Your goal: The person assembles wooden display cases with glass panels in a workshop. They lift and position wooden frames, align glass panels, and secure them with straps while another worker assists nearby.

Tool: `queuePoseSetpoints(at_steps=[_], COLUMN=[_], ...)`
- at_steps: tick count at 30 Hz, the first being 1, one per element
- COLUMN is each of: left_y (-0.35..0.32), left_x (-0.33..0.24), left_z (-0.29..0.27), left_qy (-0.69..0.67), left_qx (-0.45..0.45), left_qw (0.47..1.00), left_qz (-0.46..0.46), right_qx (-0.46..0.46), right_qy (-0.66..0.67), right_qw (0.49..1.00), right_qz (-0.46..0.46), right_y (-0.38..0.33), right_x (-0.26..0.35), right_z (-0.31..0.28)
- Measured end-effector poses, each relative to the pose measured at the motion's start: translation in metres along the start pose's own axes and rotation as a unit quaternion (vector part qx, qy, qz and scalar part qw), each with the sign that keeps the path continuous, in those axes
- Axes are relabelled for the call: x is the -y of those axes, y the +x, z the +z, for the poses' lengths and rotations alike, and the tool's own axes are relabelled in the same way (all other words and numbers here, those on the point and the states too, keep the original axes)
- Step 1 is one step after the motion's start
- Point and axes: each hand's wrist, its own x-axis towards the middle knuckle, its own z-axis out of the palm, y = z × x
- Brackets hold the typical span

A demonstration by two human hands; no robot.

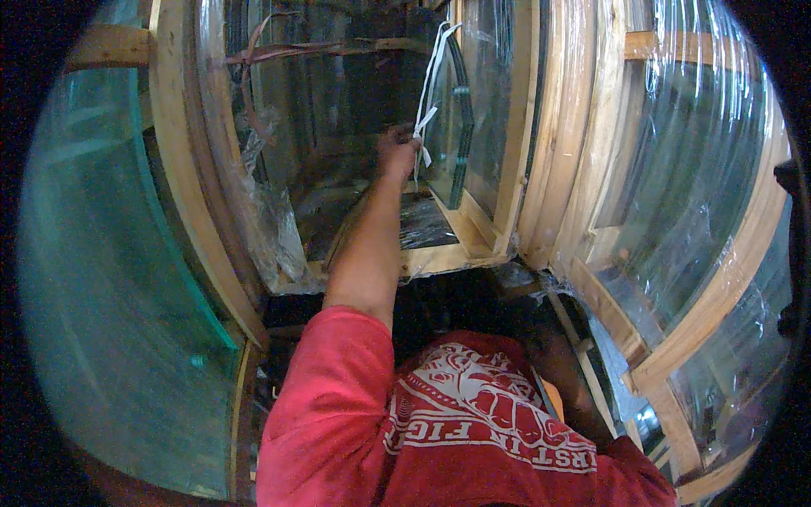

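Note:
My left arm stretches forward, and my left hand (399, 150) is closed around a white strap (420, 127) at its knotted part. Loose ends of the strap stick out beside my fingers, and its upper loop runs up to the top of a wooden frame. Just right of the hand stand upright glass sheets (448, 160) with a dark edge. My right forearm (579, 393) hangs low at my right side, in deep shadow. The fingers of my right hand cannot be made out. An orange object (553, 400) shows between that arm and my red shirt.
Wooden crate frames (583, 110) with film-wrapped glass stand close on the right. A large greenish glass sheet (110, 296) leans on the left. Torn clear plastic film (274, 224) hangs beside the opening, a wooden sill (435, 260) crosses its bottom, and a brown strip (329, 49) spans it higher up.

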Motion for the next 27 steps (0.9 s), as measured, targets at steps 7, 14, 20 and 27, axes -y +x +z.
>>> queuePoseSetpoints(at_steps=[7, 14, 20, 27], left_y=[0.005, 0.014, 0.006, 0.002], left_x=[0.003, 0.015, 0.008, -0.014], left_z=[0.002, -0.007, -0.012, -0.016], left_qy=[0.064, 0.143, 0.022, 0.156], left_qx=[-0.018, -0.041, 0.003, 0.011], left_qw=[0.998, 0.985, 0.999, 0.981], left_qz=[-0.018, 0.087, 0.023, 0.116], right_qx=[-0.059, -0.193, -0.225, -0.252], right_qy=[0.175, 0.329, 0.311, 0.241], right_qw=[0.959, 0.924, 0.923, 0.937], right_qz=[-0.217, -0.024, 0.023, -0.023], right_y=[0.183, 0.392, 0.412, 0.393], right_x=[0.156, 0.18, 0.176, 0.186], right_z=[0.021, 0.097, 0.113, 0.098])
